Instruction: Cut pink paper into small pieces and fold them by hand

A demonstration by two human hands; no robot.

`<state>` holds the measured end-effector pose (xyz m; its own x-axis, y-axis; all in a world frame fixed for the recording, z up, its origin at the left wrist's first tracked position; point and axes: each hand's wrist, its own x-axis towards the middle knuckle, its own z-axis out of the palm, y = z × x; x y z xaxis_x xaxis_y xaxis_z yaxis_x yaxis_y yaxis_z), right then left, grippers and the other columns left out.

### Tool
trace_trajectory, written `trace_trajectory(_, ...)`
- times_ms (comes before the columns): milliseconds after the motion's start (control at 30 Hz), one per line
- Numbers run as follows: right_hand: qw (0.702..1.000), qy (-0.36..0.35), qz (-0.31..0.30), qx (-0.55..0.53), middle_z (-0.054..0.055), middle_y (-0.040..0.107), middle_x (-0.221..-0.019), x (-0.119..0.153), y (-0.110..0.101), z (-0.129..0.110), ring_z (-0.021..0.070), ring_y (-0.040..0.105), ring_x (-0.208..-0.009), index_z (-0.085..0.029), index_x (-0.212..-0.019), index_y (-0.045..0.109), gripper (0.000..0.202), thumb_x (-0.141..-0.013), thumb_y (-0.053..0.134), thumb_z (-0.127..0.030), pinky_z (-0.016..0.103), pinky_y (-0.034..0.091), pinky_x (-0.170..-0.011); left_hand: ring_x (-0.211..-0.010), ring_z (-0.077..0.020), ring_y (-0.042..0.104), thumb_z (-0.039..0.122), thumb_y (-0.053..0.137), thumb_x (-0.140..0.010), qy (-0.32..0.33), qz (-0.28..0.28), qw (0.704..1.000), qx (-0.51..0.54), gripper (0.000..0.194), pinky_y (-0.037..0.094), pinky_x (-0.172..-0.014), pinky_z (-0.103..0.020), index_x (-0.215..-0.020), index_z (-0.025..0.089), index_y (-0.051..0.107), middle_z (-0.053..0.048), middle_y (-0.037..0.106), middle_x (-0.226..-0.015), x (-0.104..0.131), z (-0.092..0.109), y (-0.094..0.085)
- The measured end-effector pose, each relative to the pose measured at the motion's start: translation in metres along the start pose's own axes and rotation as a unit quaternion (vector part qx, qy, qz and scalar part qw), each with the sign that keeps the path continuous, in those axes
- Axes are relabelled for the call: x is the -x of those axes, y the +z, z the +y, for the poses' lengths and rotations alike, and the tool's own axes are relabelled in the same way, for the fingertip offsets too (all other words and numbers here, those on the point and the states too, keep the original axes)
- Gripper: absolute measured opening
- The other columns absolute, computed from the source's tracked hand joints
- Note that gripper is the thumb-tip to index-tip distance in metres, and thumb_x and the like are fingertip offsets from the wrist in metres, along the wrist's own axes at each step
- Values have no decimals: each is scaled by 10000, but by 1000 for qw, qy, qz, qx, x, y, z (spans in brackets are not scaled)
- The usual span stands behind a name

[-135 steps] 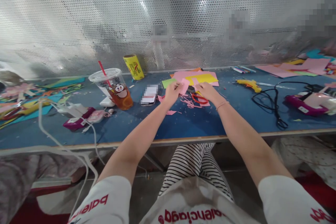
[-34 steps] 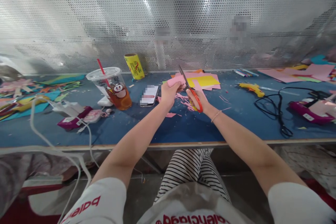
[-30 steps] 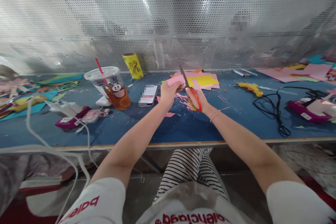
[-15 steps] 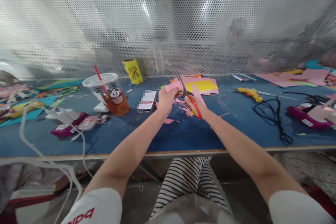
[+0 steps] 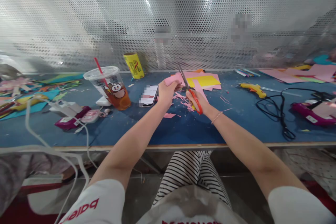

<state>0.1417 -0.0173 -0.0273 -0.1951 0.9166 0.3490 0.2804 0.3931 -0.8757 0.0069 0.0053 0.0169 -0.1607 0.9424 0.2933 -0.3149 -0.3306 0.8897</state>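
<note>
My left hand [image 5: 167,92] pinches a piece of pink paper [image 5: 173,78] over the middle of the blue table. Closed around the orange handles of a pair of scissors [image 5: 196,102] is my right hand [image 5: 201,99]. The blades point up and away, right beside the pink paper; whether they touch it I cannot tell. Thin pink paper strips [image 5: 183,101] lie scattered under both hands. Behind them rests a stack of pink sheets with a yellow sheet [image 5: 206,81] on top.
Left of my hands lie a phone [image 5: 148,95], a plastic drink cup [image 5: 115,89] with a red straw, and a yellow roll [image 5: 134,65]. A yellow glue gun [image 5: 254,90] and black cable [image 5: 280,112] lie to the right. A perforated metal screen [image 5: 105,24] stands behind.
The view has tilted down slightly, so the table sits higher in the picture. My hands keep the same holds on the pink paper and scissors, with little movement.
</note>
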Motion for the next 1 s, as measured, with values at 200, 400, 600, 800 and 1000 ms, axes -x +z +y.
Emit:
trace_trajectory(200, 1000, 14, 6, -11, -54, 381, -523, -3, 1, 6, 76, 340, -463, -205, -692, 410, 512, -743, 393, -714, 218, 324, -450, -553, -137, 649, 166, 656, -644, 6, -11, 1000, -18, 97, 549, -619, -262, -711, 103, 624, -60, 670, -630, 5, 3, 1)
trace_trajectory(400, 1000, 12, 4, -10, -49, 393, -515, -4, 1, 9, 85, 363, -466, -198, -708, 441, 525, -736, 396, -721, 226, 333, -448, -558, -135, 648, 169, 639, -646, 7, -15, 999, -33, 65, 545, -612, -254, -686, 121, 622, -54, 675, -628, 3, 3, 0)
trace_trajectory(600, 1000, 16, 8, -8, -47, 395, -515, -4, 1, 7, 84, 372, -471, -196, -701, 433, 534, -734, 391, -728, 214, 325, -440, -563, -145, 650, 172, 638, -641, 8, -23, 999, -46, 76, 543, -618, -266, -698, 122, 629, -48, 672, -625, 5, 3, 0)
trace_trajectory(800, 1000, 2, 19, -1, -51, 377, -514, -4, 0, 5, 82, 360, -471, -199, -679, 416, 516, -743, 404, -711, 216, 310, -443, -550, -145, 644, 185, 641, -642, 13, -26, 999, -39, 85, 542, -595, -266, -697, 122, 627, -49, 670, -620, 4, 1, 0)
trace_trajectory(1000, 999, -3, 50, -10, -42, 369, -514, -4, 1, 1, 89, 350, -471, -204, -641, 394, 505, -752, 409, -696, 238, 300, -448, -549, -135, 641, 199, 650, -643, 17, -32, 999, -25, 98, 542, -594, -254, -703, 126, 621, -49, 674, -625, 4, -1, 0)
